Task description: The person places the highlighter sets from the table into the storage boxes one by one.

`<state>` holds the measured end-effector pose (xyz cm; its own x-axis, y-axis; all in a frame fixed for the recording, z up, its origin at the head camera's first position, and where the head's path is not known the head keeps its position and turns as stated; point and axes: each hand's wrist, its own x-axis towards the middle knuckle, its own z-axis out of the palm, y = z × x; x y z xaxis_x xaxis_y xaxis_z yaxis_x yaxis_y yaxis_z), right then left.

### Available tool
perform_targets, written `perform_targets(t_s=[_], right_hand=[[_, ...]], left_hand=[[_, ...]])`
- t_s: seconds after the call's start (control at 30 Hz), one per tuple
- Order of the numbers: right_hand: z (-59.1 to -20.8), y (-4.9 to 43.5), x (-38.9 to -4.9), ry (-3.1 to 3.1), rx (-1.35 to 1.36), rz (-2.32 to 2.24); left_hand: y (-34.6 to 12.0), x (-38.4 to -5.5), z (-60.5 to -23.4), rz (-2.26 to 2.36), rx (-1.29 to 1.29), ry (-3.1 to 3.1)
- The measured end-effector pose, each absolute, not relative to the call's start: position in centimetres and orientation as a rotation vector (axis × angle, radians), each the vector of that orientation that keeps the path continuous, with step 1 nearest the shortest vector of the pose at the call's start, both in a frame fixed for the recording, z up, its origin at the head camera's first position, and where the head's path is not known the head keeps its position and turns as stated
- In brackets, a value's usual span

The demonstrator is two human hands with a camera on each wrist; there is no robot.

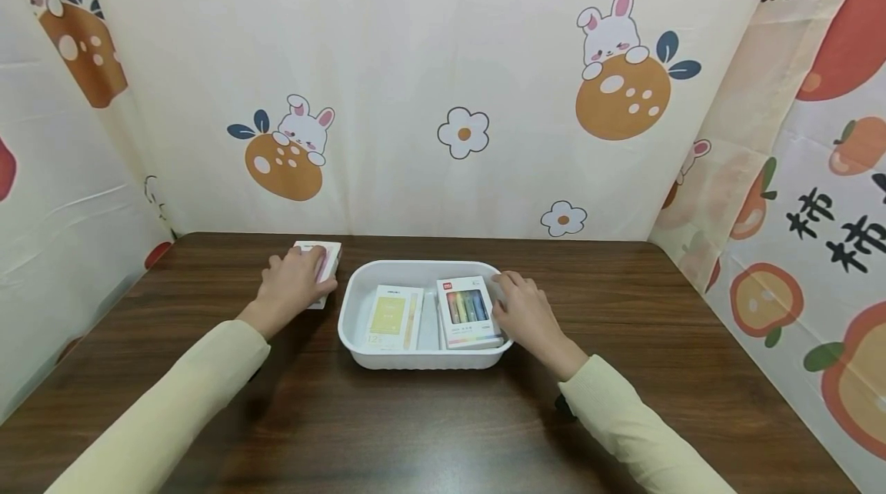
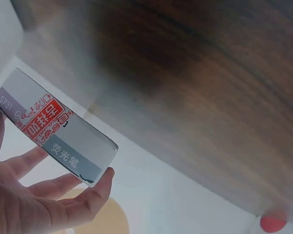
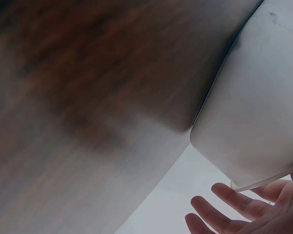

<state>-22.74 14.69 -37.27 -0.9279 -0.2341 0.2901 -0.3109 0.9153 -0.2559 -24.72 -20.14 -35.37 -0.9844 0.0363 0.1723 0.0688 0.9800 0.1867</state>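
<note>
My left hand point(image 1: 287, 286) grips a white highlighter box point(image 2: 58, 127) between thumb and fingers, left of the white plastic basin point(image 1: 422, 359). In the left wrist view the box's end shows red and grey printing. My right hand point(image 1: 533, 318) is at the basin's right rim, its fingers loosely spread; in the right wrist view several fingers point(image 3: 239, 202) extend beside the rim. Its thumb lies near a box of coloured sticks point(image 1: 472, 313) inside the basin. Left of that box, a white box with a yellow-green panel point(image 1: 394, 318) leans in the basin.
The dark wooden table point(image 1: 429, 432) carries the basin near its middle. A printed cloth point(image 1: 388, 171) hangs behind the table's back edge, and another printed cloth point(image 1: 796, 325) hangs along the right side.
</note>
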Motion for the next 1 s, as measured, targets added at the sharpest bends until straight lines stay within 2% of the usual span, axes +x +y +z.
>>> perform_targets(t_s=[1.0], right_hand=[[-37.2, 14.8, -22.9, -2.838, 0.405, 0.446]], left_hand=[[-15.8, -22.6, -31.5, -0.275, -0.202, -2.912]])
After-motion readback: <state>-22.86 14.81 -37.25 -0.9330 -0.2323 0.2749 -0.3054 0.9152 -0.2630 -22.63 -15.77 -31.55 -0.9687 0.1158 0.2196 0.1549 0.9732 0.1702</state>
